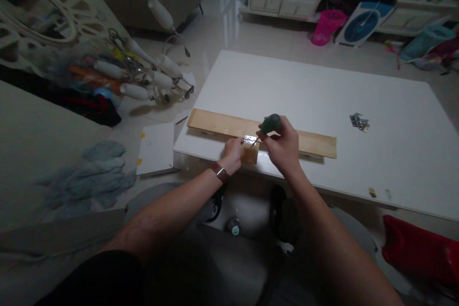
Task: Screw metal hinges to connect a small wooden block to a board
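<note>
A long wooden board (pixel 222 123) lies across the near part of the white table, with a short wooden piece (pixel 250 155) on its near side. A metal hinge (pixel 250 139) spans the place where the two meet. Closed around a screwdriver with a dark green handle (pixel 269 124), my right hand (pixel 285 146) keeps the tool tilted, its tip down at the hinge. My left hand (pixel 234 149) grips the short wooden piece at its left edge, fingers beside the hinge. Any screw under the tip is too small to make out.
Several loose metal hinges (pixel 359 122) lie on the white table (pixel 287 86) to the right. Small bits (pixel 372 192) sit near its front edge. A red object (pixel 419 248) is at lower right, a white box (pixel 157 148) at left. A bottle (pixel 234 225) stands between the feet.
</note>
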A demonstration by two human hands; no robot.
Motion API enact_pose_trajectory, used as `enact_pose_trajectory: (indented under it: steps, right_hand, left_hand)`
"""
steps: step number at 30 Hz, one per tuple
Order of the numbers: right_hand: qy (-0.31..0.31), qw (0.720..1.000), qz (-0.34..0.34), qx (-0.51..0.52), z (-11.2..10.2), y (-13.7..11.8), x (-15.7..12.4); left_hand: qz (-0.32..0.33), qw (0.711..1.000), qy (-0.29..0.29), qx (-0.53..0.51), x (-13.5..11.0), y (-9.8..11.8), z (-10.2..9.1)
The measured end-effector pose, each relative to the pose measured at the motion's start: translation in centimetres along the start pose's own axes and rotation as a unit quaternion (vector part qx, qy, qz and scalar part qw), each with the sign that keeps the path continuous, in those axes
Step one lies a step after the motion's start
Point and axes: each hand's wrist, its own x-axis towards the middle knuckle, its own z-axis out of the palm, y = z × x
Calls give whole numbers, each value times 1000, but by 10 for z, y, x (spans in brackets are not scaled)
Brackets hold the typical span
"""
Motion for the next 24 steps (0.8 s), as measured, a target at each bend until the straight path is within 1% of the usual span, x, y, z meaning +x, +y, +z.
enact_pose_trajectory:
  steps: [5, 11, 13, 16, 20, 24]
  right_hand:
    - [13, 1000, -5, -11, 0, 0, -1]
    - [-26, 999, -8, 22, 0, -2, -1]
    - [-29, 999, -6, 24, 0, -1, 0]
    - [-12, 1000, -10, 2, 0, 2, 0]
    - [17, 999, -16, -34, 1, 5, 0]
    - [28, 999, -2, -23, 2, 5, -1]
  left_hand:
    - [-9, 999, -3, 33, 0, 1, 0]
    - [-19, 999, 8, 29, -1, 3, 1]
    - [-19, 999, 9, 33, -1, 3, 1]
    - [-22, 999, 5, 39, -1, 3, 1]
    - [-9, 1000, -7, 29, -3, 3, 1]
    - [-13, 1000, -17, 20, -3, 4, 1]
